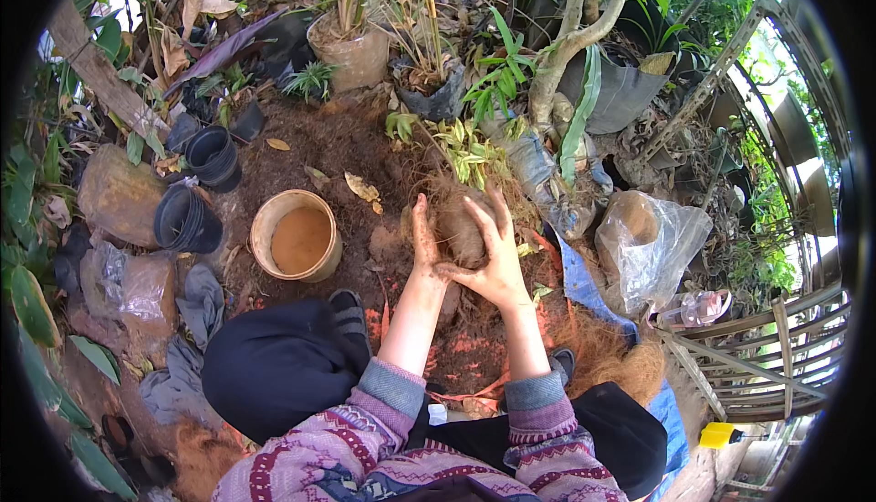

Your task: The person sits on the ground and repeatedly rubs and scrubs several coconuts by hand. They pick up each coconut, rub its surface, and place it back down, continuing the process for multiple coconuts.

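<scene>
Between my two soil-smeared hands is a brown, fibrous root ball [462, 225], with a leafy plant [465, 149] with yellow-green leaves lying just beyond it. My left hand [426, 238] presses against its left side, fingers pointing away from me. My right hand [489, 249] is spread over its right side, the thumb reaching across to the left wrist. Dark soil [363, 228] with loose fibres lies under and around them. A round tub [337, 255] holding brown, muddy water stands to the left of my hands.
Stacked black plastic pots [183, 220] stand at the left, near a plastic-wrapped block [147, 290]. Potted plants and a forked trunk [547, 77] line the far side. A clear plastic bag [664, 235], blue tarp [592, 279], coconut-like fibre [616, 365] and slatted rack [753, 358] are at right.
</scene>
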Demonstrator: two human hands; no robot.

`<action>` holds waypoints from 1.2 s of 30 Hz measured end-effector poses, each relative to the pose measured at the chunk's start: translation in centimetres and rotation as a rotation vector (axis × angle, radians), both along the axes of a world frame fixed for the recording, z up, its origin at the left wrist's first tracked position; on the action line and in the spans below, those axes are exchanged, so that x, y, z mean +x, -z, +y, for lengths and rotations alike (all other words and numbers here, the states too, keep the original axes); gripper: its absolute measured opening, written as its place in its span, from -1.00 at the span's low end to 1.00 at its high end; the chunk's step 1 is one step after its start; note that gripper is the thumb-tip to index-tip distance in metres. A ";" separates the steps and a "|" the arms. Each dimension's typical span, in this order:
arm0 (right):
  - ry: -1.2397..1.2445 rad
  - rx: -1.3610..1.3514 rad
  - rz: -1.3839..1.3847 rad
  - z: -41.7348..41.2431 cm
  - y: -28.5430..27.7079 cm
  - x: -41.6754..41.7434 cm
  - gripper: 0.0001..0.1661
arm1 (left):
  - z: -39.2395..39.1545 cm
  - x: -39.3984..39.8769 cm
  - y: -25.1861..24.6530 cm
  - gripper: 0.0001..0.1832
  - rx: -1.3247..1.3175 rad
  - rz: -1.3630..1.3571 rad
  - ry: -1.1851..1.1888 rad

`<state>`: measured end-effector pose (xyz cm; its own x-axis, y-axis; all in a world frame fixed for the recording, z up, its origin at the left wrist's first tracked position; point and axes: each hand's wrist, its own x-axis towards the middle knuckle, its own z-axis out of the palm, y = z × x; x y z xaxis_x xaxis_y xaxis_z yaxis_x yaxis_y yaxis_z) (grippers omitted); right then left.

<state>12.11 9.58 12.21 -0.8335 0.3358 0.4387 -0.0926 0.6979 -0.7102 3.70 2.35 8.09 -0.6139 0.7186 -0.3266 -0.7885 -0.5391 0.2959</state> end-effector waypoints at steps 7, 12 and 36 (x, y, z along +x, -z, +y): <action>-0.039 -0.755 0.393 1.2 0.0 0.0 -0.07 | 0.2 -1.4 -3.8 -0.15 -0.084 0.436 -0.038; -0.022 -0.485 0.267 0.7 -0.1 0.4 -0.25 | 0.5 -1.3 -1.2 -0.37 0.184 0.180 0.060; 0.044 -0.460 0.242 2.1 -0.1 0.2 -0.35 | 1.4 0.6 -1.8 -0.32 0.023 0.059 0.082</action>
